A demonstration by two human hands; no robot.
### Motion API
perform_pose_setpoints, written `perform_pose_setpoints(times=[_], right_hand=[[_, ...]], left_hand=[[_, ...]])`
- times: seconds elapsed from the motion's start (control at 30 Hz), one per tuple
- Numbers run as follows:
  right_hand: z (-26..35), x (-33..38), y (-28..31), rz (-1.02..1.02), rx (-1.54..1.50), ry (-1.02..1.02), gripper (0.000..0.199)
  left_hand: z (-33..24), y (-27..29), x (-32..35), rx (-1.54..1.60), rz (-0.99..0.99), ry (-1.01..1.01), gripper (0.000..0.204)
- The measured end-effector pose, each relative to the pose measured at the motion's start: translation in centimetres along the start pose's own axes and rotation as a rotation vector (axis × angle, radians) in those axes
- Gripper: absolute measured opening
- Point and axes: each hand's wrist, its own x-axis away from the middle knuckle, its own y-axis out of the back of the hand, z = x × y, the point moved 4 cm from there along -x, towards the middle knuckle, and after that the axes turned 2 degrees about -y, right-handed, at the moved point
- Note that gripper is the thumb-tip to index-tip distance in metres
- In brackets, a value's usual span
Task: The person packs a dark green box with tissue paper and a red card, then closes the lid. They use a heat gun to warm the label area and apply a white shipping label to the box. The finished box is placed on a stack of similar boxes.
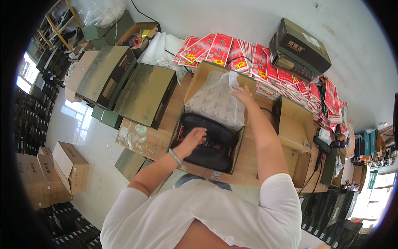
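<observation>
On the wooden table in front of me is an uncovered shoe box (239, 154). A pair of black shoes (208, 159) lies in its near part. Patterned white tissue paper (215, 101) spreads over the far part and against the raised lid (196, 85). Over the shoes hovers or rests my left hand (194, 139), its fingers loosely bent with a gap to the thumb; I cannot tell whether it touches them. My right hand (243, 96) is at the paper's upper right edge, fingers closed on it.
Closed shoe boxes (146, 94) stand to the left, beside the table's worn edge (132, 135). Piles of red printed packets (219, 49) line the wall side, with more boxes (300, 45) on top. An empty carton (295, 124) and a black corded tool (321, 145) sit at right.
</observation>
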Motion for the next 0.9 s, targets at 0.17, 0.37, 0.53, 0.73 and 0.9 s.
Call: perform_pose_setpoints(times=[0.17,0.37,0.53,0.73,0.9], right_hand=[[2.0,1.6,-4.2,0.040,-0.315,0.484,0.035],[7.0,30.4,-3.7,0.554,0.027,0.857,0.021],[1.0,39.1,0.4,0.586,0.122,0.754,0.015],[-3.8,42.0,-0.1,0.483,0.251,0.661,0.016],[-5.0,42.8,-1.4,0.415,0.259,0.605,0.020]], left_hand=[[1.1,2.4,4.3,0.231,-0.026,-0.002,0.041],[0.0,9.1,9.4,0.375,-0.177,0.021,0.073],[-2.4,6.4,10.4,0.259,-0.174,0.159,0.094],[-2.7,0.0,6.8,-0.051,-0.179,0.262,0.111],[-0.4,0.8,4.6,-0.211,-0.338,0.037,0.092]])
